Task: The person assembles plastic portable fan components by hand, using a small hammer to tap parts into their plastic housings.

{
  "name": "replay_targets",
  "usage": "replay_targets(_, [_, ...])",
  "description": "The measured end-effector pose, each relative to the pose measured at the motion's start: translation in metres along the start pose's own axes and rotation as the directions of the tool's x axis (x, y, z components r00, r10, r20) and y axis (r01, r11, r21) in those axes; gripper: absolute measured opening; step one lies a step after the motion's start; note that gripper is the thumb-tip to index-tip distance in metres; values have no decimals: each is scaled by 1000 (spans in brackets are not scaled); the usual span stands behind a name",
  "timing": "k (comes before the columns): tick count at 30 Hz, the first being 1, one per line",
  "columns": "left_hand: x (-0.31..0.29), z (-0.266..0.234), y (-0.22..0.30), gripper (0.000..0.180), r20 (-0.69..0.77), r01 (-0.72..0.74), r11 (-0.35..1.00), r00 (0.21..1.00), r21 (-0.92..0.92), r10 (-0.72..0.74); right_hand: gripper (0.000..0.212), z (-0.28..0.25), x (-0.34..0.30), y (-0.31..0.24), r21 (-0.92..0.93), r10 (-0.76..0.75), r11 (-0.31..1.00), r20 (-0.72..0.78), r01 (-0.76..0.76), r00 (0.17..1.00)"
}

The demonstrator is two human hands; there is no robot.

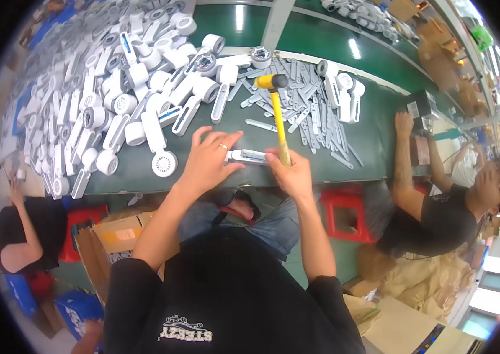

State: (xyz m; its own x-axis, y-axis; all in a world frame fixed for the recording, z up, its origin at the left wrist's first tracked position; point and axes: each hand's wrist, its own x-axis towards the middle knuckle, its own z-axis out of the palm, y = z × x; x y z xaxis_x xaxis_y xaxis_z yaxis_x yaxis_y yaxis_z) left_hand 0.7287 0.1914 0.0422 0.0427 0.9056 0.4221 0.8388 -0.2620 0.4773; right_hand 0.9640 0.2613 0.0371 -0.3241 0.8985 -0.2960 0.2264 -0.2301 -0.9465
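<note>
Between my hands, at the table's near edge, lies a white piece like a handheld fan (238,155), its handle pointing right. My left hand (206,160) curves round its left end, thumb on the near side and fingers on the far side; the palm hides that end. A grey strip (254,154) sits along the handle. The thumb and fingertips of my right hand (292,174) press at the strip's right end. That same hand grips a hammer (277,109) with a yellow shaft, held upright, its yellow and black head at the top.
A large heap of white fan-like pieces (123,103) covers the table's left side. Many loose grey strips (315,109) lie beyond my hands, with several white pieces (344,94) right of them. One person (456,212) sits at right, another (23,236) at left. A cardboard box (93,253) stands by my left arm.
</note>
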Motion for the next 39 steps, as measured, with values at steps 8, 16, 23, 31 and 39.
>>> replay_targets(8, [-17, 27, -15, 51, -92, 1, 985, 996, -173, -17, 23, 9, 5, -10, -342, -89, 934, 52, 101, 995])
replay_targets(16, [-5, 22, -23, 18, -86, -215, 974, 974, -78, 208, 35, 6, 11, -42, -582, -21, 810, 96, 73, 995])
replay_targets(23, [-4, 22, -24, 18, -61, -214, 972, 976, -94, 209, 32, 3, 15, -13, -90, 255, 965, 104, -247, 961])
replay_targets(31, [14, 31, -20, 28, 40, -335, 942, 942, 13, 334, 41, 2, 6, -3, 45, 233, 971, 42, -234, 972])
replay_targets(39, [11, 26, -25, 25, 3, -346, 938, 938, 10, 346, 57, -25, -132, -7, -312, 36, 948, -95, -64, 995])
